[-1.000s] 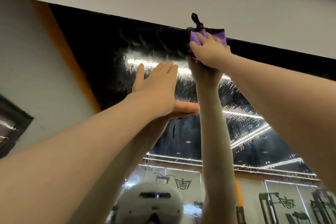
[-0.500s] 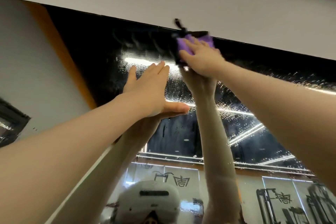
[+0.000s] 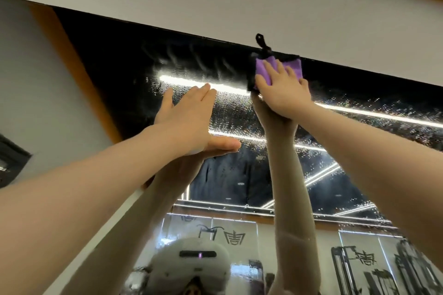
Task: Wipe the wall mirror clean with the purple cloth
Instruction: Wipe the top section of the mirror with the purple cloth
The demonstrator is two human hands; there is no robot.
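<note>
At mirror (image 3: 134,93) top edge | right hand (image 3: 282,93) presses purple cloth (image 3: 263,72), seemingly shifted rightward | left hand (image 3: 189,120) fingers straight, together

Both arms raised, left grip (image 3: 189,117) flat, right grip (image 3: 282,93) pressing, fingers straight

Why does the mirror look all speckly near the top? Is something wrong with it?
Nothing is broken. The mirror is covered in tiny droplets below the purple cloth, and smeary streaks show left of it. That glass looks wet, not yet wiped dry.

Two hands: left hand (image 3: 189,122), right hand (image 3: 282,93); one purple cloth (image 3: 263,70); one wall mirror (image 3: 119,67)
</note>
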